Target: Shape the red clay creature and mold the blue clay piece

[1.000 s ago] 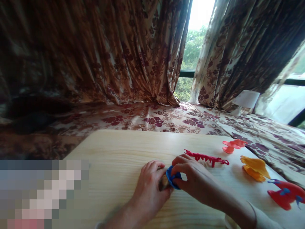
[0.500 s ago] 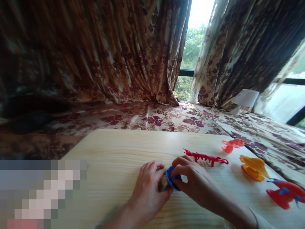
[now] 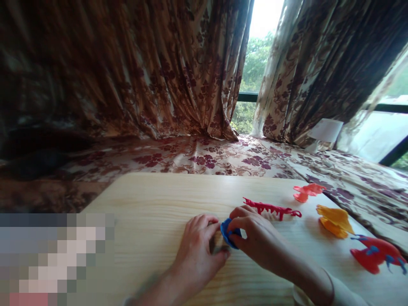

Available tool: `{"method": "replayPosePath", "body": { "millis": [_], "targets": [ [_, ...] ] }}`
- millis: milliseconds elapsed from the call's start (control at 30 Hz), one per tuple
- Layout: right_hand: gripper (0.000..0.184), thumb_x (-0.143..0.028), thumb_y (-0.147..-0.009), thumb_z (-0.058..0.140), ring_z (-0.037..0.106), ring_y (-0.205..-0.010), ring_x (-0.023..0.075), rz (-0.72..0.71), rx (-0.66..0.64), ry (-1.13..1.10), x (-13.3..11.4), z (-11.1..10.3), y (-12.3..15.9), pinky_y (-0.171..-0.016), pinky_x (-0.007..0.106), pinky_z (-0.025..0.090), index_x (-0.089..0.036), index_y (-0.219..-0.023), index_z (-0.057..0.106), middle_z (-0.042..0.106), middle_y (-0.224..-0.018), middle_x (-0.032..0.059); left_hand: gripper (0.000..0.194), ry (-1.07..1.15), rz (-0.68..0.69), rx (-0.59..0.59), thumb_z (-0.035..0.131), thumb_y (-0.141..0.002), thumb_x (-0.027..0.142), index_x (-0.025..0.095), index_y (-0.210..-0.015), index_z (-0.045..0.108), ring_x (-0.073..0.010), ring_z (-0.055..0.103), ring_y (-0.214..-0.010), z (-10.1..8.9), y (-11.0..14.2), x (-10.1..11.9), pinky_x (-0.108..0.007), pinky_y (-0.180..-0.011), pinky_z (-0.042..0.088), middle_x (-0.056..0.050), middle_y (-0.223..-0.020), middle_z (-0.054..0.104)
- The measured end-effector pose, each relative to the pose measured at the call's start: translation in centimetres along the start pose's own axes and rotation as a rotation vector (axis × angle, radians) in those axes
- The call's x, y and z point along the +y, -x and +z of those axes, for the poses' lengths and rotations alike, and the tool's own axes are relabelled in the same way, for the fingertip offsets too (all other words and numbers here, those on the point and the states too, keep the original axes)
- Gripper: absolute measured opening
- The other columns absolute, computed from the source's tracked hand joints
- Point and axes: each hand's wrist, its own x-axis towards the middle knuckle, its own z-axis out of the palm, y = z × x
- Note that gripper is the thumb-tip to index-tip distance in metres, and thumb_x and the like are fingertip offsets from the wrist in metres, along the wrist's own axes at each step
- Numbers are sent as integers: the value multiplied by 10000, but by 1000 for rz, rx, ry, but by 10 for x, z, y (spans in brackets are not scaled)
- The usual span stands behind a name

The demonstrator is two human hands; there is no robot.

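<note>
A small piece of blue modelling clay (image 3: 227,233), shaped like a shallow cup, stands on edge between my hands, just above or on the wooden table. My right hand (image 3: 251,229) pinches it from the right, with thumb and fingers pressed into its hollow side. From the left, my left hand (image 3: 199,242) curls round it, its fingertips and thumb at the clay's rim. The gap inside the left hand is shadowed. Just beyond the right hand lies a long dark-red clay figure (image 3: 274,209) with many short legs.
Along the table's right side stand a coral clay figure (image 3: 308,191), a yellow-orange one (image 3: 335,221) and a red one with blue bits (image 3: 379,253). The pale wooden table (image 3: 153,199) borders a floral-covered ledge (image 3: 204,159) with a white lamp (image 3: 325,129). A blurred-out patch covers the lower left.
The view has shifted slightly, moving the figures a little leftward in the picture. Both hands stay at the blue clay; the right hand's grip and the clay's tilt alter slightly.
</note>
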Motion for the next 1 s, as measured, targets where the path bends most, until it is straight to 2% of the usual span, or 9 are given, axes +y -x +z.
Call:
{"method": "replayPosePath", "body": {
  "millis": [167, 467, 667, 833, 900, 1000],
  "targets": [
    [153, -77, -761, 654, 586, -837, 171, -3, 42, -61, 1, -2, 2, -745, 277, 429, -214, -753, 720, 657, -882, 20, 383, -2, 3, 7, 728, -597, 162, 203, -976, 700, -277, 519, -1079, 1, 0, 0, -425, -976, 377, -74, -1098, 636],
    [165, -70, -758, 643, 578, -822, 177, -8, 15, -58, -3, 3, 1, -715, 266, 439, -206, -684, 700, 648, -820, 18, 387, -11, 16, 26, 727, -604, 164, 202, -988, 704, -278, 537, -1047, 0, 0, 2, -429, -953, 397, -78, -1063, 643],
    [167, -45, -741, 658, 593, -819, 154, -6, 87, -263, 1, 5, 4, -738, 245, 447, -204, -724, 706, 638, -840, 12, 425, 60, 11, 55, 759, -613, 196, 174, -1030, 680, -277, 535, -1063, 1, 0, -1, -424, -963, 402, -92, -1096, 638],
    [180, -14, -716, 674, 595, -825, 150, -17, 105, -330, 3, 10, 6, -745, 238, 452, -192, -702, 689, 631, -843, 8, 330, 113, 48, 70, 740, -647, 156, 216, -968, 696, -256, 548, -1041, 3, 1, -2, -415, -950, 413, -58, -1040, 650],
    [158, -50, -749, 671, 599, -850, 153, -39, 79, -334, 6, 7, 8, -767, 246, 460, -207, -757, 686, 636, -876, 5, 322, 113, 57, 57, 748, -641, 149, 218, -952, 703, -261, 548, -1035, 3, 1, -3, -421, -939, 421, -60, -1024, 647],
    [185, -135, -823, 634, 603, -926, 164, -121, 93, -341, 14, -2, 11, -839, 275, 471, -247, -968, 650, 643, -992, 13, 319, 125, 74, 58, 743, -645, 138, 201, -955, 704, -267, 551, -1031, 2, 0, -4, -425, -935, 436, -75, -1011, 645]
  ]
}}
